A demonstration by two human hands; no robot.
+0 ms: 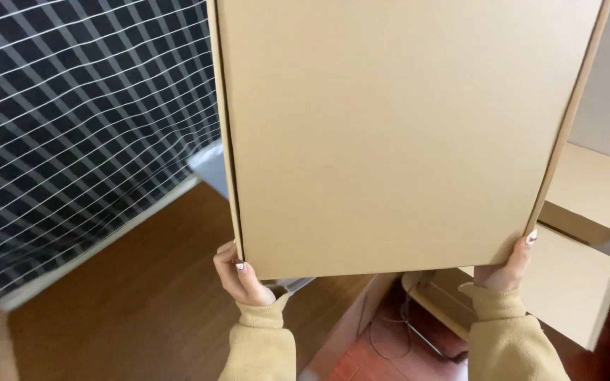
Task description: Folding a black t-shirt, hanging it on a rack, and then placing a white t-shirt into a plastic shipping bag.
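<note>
a large flat cardboard box [397,127] fills most of the view, held up in front of the person, its plain tan face turned toward the camera. it carries no visible label or print on this side. its top runs out of the frame, and its bottom edge sits just above the two wrists.

the left hand [238,276] grips the box at its lower left corner, the fingers [229,255] curled around the edge and the thumb pressed against the front face. the right hand [508,268] holds the lower right corner the same way, its fingers wrapped behind the edge with one painted nail showing at the corner. both hands are closed on the box, and both arms wear pale yellow sleeves [262,342].

behind the box on the right, two smaller cardboard boxes [587,233] of the same tan colour are stacked one on the other, the upper one sitting slightly askew. below them a dark cable [404,331] lies on a reddish floor [354,363].

to the left a brown wooden bench [142,296] stretches under the left arm. beyond it hangs a dark cloth with a white grid pattern [72,127]. a pale grey object [210,166] peeks out beside the box's left edge; what it is cannot be told.
</note>
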